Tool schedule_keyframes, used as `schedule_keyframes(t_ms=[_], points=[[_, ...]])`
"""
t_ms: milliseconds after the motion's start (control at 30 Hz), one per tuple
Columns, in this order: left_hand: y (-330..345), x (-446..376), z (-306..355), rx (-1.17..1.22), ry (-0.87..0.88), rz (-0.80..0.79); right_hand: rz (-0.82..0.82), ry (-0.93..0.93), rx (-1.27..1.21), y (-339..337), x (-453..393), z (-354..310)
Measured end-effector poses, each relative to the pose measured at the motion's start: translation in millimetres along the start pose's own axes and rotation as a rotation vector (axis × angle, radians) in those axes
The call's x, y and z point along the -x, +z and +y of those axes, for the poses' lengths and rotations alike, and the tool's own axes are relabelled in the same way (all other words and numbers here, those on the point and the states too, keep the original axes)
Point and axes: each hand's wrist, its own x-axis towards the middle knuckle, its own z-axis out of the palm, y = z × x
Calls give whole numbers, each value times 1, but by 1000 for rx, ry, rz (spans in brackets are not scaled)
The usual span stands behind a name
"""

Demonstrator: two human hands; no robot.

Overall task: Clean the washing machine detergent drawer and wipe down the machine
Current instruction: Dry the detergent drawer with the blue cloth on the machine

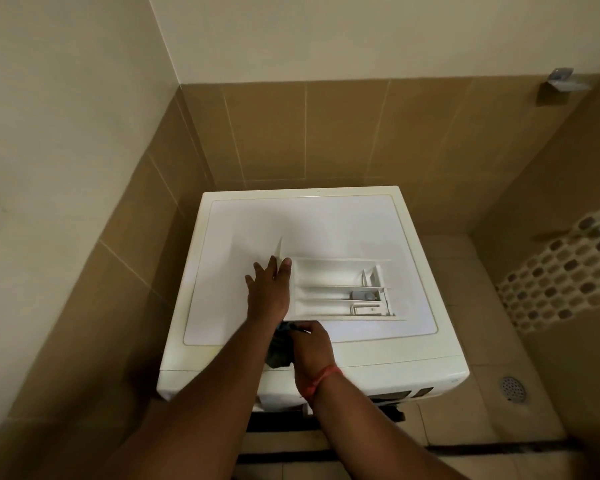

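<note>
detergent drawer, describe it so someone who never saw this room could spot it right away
The white washing machine stands in the tiled corner. On its flat top, near the front, lies the detergent drawer, a long white tray. The left hand rests on its front panel end. Its divided compartments and small grey insert set it apart from the plain lid.

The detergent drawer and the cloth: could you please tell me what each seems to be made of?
The detergent drawer looks like moulded white plastic, matt, with thin rigid dividers. The cloth, which the right hand grips, seems a soft dark fabric, since it bunches and hangs in folds; the weave is too dim to tell.
</note>
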Motion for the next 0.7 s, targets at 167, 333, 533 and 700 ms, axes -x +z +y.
schedule_keyframes(t_ms=[167, 333, 533, 700], points=[[-1, -2, 1, 27, -30, 7, -182, -24, -34, -32, 15, -24], [0, 0, 2, 55, -11, 19, 60, -197, 98, -92, 0, -76], [-4, 1, 8, 70, 10, 17, 304, -159, 303, -127, -57, -136], [-10, 6, 18, 144, 57, -34, 101, 143, 320, -132, -65, -145]])
